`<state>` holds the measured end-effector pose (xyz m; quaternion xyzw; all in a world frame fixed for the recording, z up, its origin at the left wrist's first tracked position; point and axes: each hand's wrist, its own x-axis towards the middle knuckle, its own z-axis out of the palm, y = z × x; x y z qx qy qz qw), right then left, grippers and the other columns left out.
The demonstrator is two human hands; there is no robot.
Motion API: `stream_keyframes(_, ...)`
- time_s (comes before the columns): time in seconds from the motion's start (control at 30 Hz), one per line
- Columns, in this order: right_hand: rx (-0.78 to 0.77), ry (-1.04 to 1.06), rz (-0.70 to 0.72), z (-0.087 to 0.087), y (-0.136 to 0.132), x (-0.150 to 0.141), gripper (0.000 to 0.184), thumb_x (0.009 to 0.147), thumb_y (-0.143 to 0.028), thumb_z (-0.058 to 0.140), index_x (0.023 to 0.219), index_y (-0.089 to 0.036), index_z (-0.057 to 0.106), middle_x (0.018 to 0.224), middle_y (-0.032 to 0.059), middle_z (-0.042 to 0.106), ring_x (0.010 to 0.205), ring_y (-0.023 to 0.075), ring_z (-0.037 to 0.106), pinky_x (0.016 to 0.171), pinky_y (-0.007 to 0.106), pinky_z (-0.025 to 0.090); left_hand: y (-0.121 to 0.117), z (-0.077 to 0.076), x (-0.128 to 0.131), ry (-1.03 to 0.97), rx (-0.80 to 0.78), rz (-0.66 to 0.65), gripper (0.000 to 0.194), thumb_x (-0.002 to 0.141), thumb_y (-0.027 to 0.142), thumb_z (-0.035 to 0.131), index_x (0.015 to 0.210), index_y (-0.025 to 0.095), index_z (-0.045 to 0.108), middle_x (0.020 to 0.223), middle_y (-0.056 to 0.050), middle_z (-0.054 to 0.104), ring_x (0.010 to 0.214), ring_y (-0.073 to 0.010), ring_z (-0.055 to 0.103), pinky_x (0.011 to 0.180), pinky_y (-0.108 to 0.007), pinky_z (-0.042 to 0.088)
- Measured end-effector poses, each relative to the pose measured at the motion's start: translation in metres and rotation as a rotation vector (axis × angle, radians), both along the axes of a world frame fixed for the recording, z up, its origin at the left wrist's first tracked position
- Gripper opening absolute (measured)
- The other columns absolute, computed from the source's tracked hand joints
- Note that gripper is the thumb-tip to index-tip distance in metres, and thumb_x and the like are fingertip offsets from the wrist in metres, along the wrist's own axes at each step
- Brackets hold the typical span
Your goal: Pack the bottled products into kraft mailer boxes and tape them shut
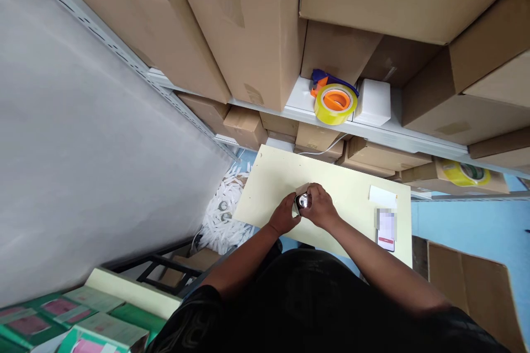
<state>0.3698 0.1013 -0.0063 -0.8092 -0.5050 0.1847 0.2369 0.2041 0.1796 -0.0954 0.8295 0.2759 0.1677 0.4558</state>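
Over the pale yellow table [265, 187], both my hands meet around a small dark object with a shiny, rounded face [305, 201]; its exact kind is too small to make out. My left hand [285, 214] grips its left side, fingers curled. From the right, my right hand [322, 207] closes on it with fingers over the top edge. A pale, box-like edge shows just behind the object, partly covered by my fingers. On the table's right side lie a phone [386, 231] with a lit screen and a white slip of paper [381, 196].
Shelves ahead hold cardboard boxes [248, 33], a tape dispenser with yellow tape [334, 105] and a white box [374, 101]. Another tape roll [466, 173] sits lower right. White paper strips [226, 209] heap left of the table. Green boxes [99, 325] stand lower left; an open carton [467, 281] lower right.
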Motion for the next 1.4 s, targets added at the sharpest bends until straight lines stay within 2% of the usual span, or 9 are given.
stream_keyframes(0.2, 0.307, 0.021, -0.112, 0.008, -0.033, 0.016, 0.04, 0.088, -0.036, 0.067, 0.123, -0.021, 0.055, 0.136, 0.0193, 0.058, 0.131, 0.036, 0.053, 0.108, 0.058, 0.046, 0.0, 0.008, 0.001, -0.013, -0.039, 0.027, 0.08, 0.078, 0.028, 0.077, 0.148, 0.024, 0.039, 0.142, -0.015, 0.057, 0.131, -0.036, 0.058, 0.109, -0.057, 0.052)
stream_keyframes(0.3, 0.246, 0.061, -0.285, 0.0, -0.056, 0.016, 0.03, 0.09, -0.044, 0.064, 0.11, -0.022, 0.058, 0.109, 0.0151, 0.066, 0.106, 0.0343, 0.064, 0.092, 0.055, 0.054, -0.003, 0.011, 0.003, 0.064, -0.053, 0.095, 0.082, 0.072, 0.034, 0.085, 0.141, 0.022, 0.042, 0.135, -0.016, 0.059, 0.128, -0.0369, 0.059, 0.104, -0.056, 0.054)
stream_keyframes(0.4, 0.079, 0.394, -0.293, -0.012, -0.067, 0.01, 0.031, 0.093, -0.054, 0.06, 0.103, -0.024, 0.059, 0.087, 0.0058, 0.07, 0.079, 0.0266, 0.069, 0.072, 0.043, 0.058, -0.009, 0.016, 0.004, 0.105, -0.03, 0.172, 0.082, 0.07, 0.041, 0.089, 0.134, 0.02, 0.044, 0.128, -0.014, 0.059, 0.124, -0.0357, 0.061, 0.101, -0.054, 0.055)
stream_keyframes(0.5, 0.064, 0.591, -0.217, -0.017, -0.059, 0.005, 0.034, 0.094, -0.057, 0.057, 0.104, -0.025, 0.06, 0.091, 0.0044, 0.074, 0.084, 0.0247, 0.073, 0.075, 0.039, 0.058, -0.016, 0.024, 0.002, 0.088, 0.025, 0.137, 0.072, 0.076, 0.046, 0.085, 0.13, 0.02, 0.045, 0.124, -0.013, 0.058, 0.119, -0.0335, 0.063, 0.098, -0.052, 0.056)
stream_keyframes(0.83, 0.047, 0.526, -0.222, -0.015, -0.044, 0.008, 0.029, 0.09, -0.054, 0.061, 0.085, -0.026, 0.057, 0.077, -0.0004, 0.069, 0.072, 0.0222, 0.067, 0.066, 0.035, 0.053, -0.007, 0.06, -0.005, -0.031, 0.253, -0.024, 0.042, 0.096, 0.035, 0.061, 0.136, 0.022, 0.056, 0.139, -0.016, 0.053, 0.128, -0.0297, 0.057, 0.107, -0.049, 0.054)
stream_keyframes(1.0, 0.183, 0.596, -0.285, -0.021, -0.023, 0.031, 0.035, 0.087, -0.049, 0.062, 0.112, -0.026, 0.066, 0.112, 0.008, 0.075, 0.09, 0.0244, 0.071, 0.078, 0.041, 0.059, -0.002, 0.061, -0.009, -0.005, 0.268, -0.074, 0.039, 0.097, 0.033, 0.06, 0.135, 0.024, 0.061, 0.142, -0.015, 0.053, 0.132, -0.0291, 0.056, 0.109, -0.048, 0.054)
stream_keyframes(1.1, 0.256, 0.691, -0.229, -0.013, 0.001, 0.049, 0.052, 0.083, -0.049, 0.066, 0.129, -0.025, 0.061, 0.121, 0.0095, 0.072, 0.096, 0.0236, 0.07, 0.083, 0.041, 0.059, -0.002, 0.059, -0.01, 0.0, 0.267, -0.058, 0.037, 0.099, 0.032, 0.059, 0.135, 0.023, 0.061, 0.142, -0.014, 0.053, 0.132, -0.0281, 0.057, 0.109, -0.048, 0.054)
stream_keyframes(1.2, 0.258, 0.607, -0.139, 0.005, 0.011, 0.056, 0.045, 0.086, -0.05, 0.066, 0.122, -0.023, 0.064, 0.111, 0.0073, 0.071, 0.096, 0.0225, 0.067, 0.086, 0.04, 0.058, -0.003, 0.06, -0.008, -0.009, 0.272, -0.028, 0.036, 0.099, 0.032, 0.058, 0.134, 0.023, 0.06, 0.142, -0.014, 0.054, 0.132, -0.0272, 0.057, 0.111, -0.047, 0.053)
stream_keyframes(1.4, 0.279, 0.19, 0.183, 0.025, -0.021, 0.037, 0.023, 0.094, -0.045, 0.066, 0.105, -0.025, 0.07, 0.105, 0.0089, 0.071, 0.102, 0.0273, 0.066, 0.092, 0.045, 0.057, -0.003, 0.063, -0.006, 0.001, 0.209, -0.007, 0.037, 0.097, 0.03, 0.061, 0.134, 0.023, 0.057, 0.14, -0.013, 0.056, 0.133, -0.0273, 0.057, 0.112, -0.048, 0.052)
